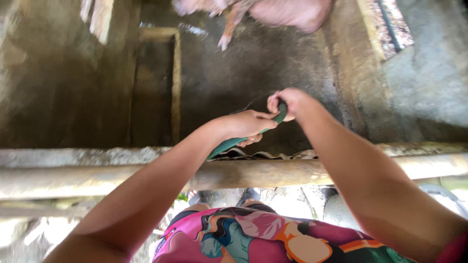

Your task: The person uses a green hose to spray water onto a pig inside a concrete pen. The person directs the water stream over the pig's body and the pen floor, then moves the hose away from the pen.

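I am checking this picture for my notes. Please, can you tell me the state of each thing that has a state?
Green hose: gripped by both hands, bent near its end, stretched over the rail.
Left hand: closed around the hose.
Right hand: closed on the hose end.
Wooden rail: horizontal, worn, dirty.
Pen floor: dark, looks wet.
Pig: standing at the far side, only partly in view.
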